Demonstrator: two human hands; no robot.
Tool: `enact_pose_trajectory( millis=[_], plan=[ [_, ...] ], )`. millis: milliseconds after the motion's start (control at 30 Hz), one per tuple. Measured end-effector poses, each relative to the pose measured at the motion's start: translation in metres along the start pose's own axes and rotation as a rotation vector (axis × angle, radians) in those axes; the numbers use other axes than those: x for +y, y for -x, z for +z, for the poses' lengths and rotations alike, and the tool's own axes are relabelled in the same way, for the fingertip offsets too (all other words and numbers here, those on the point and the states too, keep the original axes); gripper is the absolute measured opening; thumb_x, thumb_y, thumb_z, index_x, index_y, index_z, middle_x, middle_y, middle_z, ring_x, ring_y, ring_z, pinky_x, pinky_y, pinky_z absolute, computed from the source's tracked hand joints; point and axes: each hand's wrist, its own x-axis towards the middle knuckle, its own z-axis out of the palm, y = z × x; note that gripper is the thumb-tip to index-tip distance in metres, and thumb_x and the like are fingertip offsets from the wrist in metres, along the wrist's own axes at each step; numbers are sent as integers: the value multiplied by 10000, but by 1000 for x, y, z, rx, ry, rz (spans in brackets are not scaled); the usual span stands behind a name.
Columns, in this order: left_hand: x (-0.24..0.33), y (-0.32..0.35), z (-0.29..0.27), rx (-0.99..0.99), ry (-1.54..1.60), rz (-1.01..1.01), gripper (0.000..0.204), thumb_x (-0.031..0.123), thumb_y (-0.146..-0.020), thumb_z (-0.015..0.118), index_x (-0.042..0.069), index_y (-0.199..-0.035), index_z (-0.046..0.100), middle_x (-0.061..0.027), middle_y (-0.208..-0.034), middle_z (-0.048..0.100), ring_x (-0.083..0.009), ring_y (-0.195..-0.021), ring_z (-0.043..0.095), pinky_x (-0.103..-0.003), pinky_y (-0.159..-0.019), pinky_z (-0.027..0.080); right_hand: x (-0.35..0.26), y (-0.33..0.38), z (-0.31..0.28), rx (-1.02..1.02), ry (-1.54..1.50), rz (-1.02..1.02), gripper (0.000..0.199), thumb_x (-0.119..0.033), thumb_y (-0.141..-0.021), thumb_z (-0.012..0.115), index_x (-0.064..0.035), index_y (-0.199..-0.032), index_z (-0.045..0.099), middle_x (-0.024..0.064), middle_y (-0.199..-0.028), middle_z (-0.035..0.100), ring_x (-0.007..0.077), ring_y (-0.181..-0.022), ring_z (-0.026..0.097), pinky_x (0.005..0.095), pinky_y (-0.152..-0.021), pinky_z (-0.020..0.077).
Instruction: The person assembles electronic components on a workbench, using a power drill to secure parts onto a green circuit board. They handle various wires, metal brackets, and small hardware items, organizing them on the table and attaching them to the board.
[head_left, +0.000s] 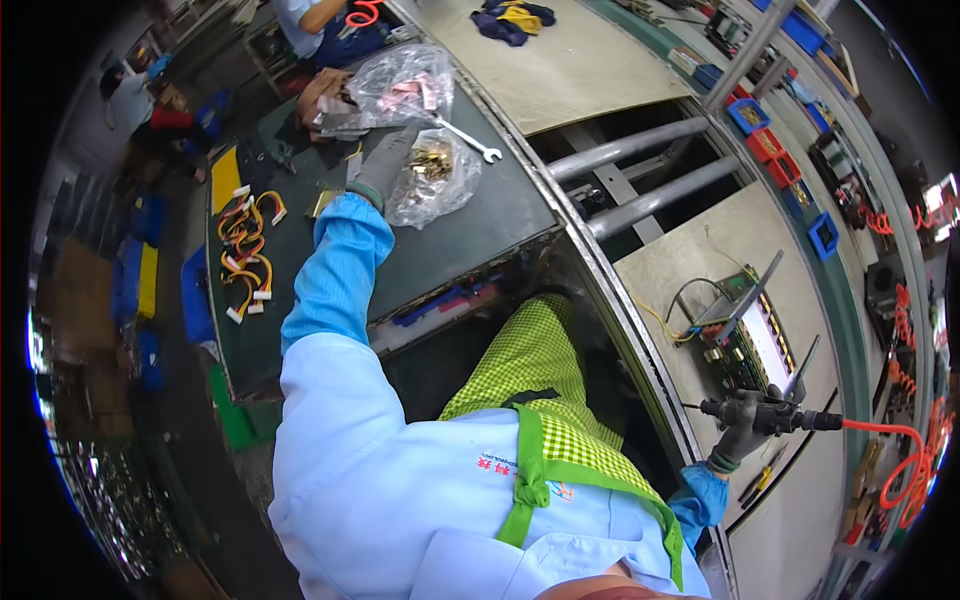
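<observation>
Grey-gloved left hand (383, 165) reaching into a clear plastic bag (432, 180) of small brass parts (431, 160) on the dark green bench (480, 225), fingers hidden, grip impossible to tell; right hand (742, 428) closed around a pneumatic screwdriver (770, 413) beside the circuit board (742, 335); best picked singly, bag mouth kept wide; driver held upright, clear of the yellow wires (660, 322).

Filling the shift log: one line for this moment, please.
left hand reaching into clear bag of brass parts | right hand holding pneumatic screwdriver | circuit board nearby
</observation>
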Motion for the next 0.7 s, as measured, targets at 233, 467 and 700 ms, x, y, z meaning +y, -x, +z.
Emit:
enact_pose_trajectory(
  millis=[233, 467, 700],
  plan=[
    [113, -32, 27, -14, 222, -91, 426, 269, -913, 584, -23, -1219, 534, -154, -1164, 599, -206, -1092, 557, -320, -940, 434, -15, 23, -3, -137, -142, 77, 539, -33, -735, 645, -73, -1237, 454, 103, -941, 591, 160, -797, 588, 308, -707, 523],
    [281, 2, 174, -523, 508, 317, 324, 156, -878, 624, 12, -1162, 567, -98, -988, 644, -153, -950, 601, -275, -817, 488, -56, -2, 10, -88, -114, -13, 436, 92, -713, 588, -47, -1116, 496, 93, -830, 603, 144, -721, 602, 290, -605, 532],
    [387, 39, 299, -766, 401, 832, 390, 272, -865, 631, 67, -1192, 567, -159, -1122, 603, -315, -1045, 583, -380, -896, 470, -131, -97, 16, -85, -169, -352, 391, 58, -740, 626, -14, -1108, 517, 78, -797, 585, 123, -661, 580, 244, -553, 487]
  ],
)
